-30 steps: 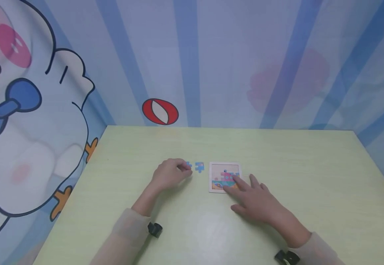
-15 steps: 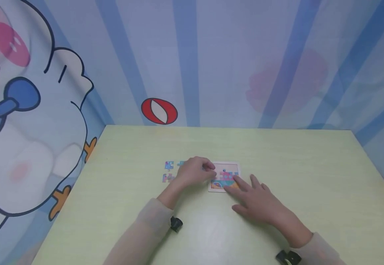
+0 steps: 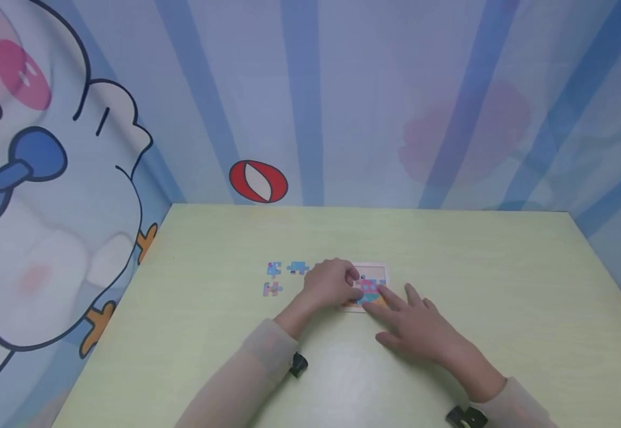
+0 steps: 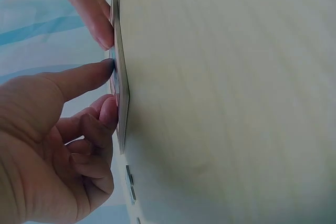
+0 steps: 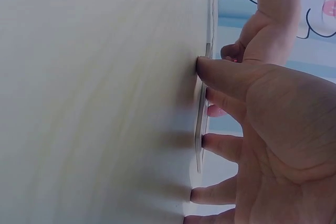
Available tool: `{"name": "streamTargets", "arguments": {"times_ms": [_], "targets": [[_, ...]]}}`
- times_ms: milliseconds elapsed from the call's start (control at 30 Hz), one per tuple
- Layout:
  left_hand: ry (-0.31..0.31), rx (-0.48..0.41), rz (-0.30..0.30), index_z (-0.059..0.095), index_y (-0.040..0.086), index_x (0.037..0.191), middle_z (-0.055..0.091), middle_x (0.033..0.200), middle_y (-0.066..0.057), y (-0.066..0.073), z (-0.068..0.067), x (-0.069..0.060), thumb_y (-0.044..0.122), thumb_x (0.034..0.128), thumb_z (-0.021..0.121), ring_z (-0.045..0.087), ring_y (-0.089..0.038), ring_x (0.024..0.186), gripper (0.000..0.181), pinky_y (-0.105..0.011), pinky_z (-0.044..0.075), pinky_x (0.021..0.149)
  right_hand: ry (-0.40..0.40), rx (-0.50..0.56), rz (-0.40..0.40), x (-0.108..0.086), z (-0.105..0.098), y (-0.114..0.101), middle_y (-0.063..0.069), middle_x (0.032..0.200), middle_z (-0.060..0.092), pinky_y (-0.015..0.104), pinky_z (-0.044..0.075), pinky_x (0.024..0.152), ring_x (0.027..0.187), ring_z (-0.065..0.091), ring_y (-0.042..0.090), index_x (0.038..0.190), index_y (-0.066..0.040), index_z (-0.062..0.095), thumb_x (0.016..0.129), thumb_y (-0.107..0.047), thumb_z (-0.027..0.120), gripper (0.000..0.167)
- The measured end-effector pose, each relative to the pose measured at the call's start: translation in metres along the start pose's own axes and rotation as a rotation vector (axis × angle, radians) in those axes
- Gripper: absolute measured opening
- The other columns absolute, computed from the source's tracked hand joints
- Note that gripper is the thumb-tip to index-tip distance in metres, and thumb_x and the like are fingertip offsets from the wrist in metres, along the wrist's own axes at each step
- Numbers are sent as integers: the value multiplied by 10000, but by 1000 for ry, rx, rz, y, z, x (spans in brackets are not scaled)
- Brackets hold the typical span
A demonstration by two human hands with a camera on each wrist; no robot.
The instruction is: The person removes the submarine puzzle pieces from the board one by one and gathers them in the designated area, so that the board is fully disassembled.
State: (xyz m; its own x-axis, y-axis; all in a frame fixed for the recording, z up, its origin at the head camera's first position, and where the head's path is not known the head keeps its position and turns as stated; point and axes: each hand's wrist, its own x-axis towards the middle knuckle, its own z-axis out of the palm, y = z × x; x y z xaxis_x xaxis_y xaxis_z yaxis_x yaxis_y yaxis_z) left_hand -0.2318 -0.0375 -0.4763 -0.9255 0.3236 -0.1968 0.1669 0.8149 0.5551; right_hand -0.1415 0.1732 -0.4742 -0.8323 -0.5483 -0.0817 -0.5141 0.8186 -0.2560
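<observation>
A small framed jigsaw puzzle lies on the table, with pink, teal and orange pieces in its lower part and a pale bare area above. Over its left side is my left hand, thumb and index finger bent down to the board, seemingly pinching a puzzle piece that the fingers mostly hide. In the left wrist view the thumb and index fingertips touch the board's face. My right hand lies spread at the lower right, index and middle fingertips resting on the puzzle. Its thumb touches down nearer the front edge.
Left of the board lie loose puzzle pieces: a blue one, another blue one and a pinkish one. The pale green table meets a cartoon-printed backdrop at its far edge.
My left hand has moved right from the loose pieces onto the left side of the puzzle, uncovering the pieces at the left. The right hand has stayed in place on the board.
</observation>
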Motion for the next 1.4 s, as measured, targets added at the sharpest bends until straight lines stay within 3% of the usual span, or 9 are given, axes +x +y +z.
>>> {"name": "streamTargets", "arguments": {"times_ms": [733,1033,1233,1400], "targets": [[48,28,-16,725,211,1082,674,950,144,4,4,-1,345,864,857,608,-50,835,288,-312,490,738,8,-8,10,0,1,0,147,1634,378,769,390,967,1377,314,671,1535,-278,527,1000,-410,673,570],[105,-37,9,750,221,1031,681,871,145,7,2,-4,305,944,772,605,-43,696,123,-304,479,645,7,2,11,-1,0,0,152,1637,369,771,391,966,1378,308,676,1534,-275,530,999,-425,673,574],[120,-95,18,759,222,1034,705,917,112,6,-5,-9,289,950,758,637,-68,799,108,-310,505,702,4,5,14,0,1,0,166,1633,370,783,379,968,1376,301,683,1534,-265,531,1000,-421,669,573],[123,-141,20,756,229,1035,711,929,108,-4,-15,-15,304,952,743,653,-107,868,113,-349,511,748,-3,5,24,0,1,0,151,1643,358,784,368,982,1386,291,678,1537,-269,526,1001,-421,667,575]]}}
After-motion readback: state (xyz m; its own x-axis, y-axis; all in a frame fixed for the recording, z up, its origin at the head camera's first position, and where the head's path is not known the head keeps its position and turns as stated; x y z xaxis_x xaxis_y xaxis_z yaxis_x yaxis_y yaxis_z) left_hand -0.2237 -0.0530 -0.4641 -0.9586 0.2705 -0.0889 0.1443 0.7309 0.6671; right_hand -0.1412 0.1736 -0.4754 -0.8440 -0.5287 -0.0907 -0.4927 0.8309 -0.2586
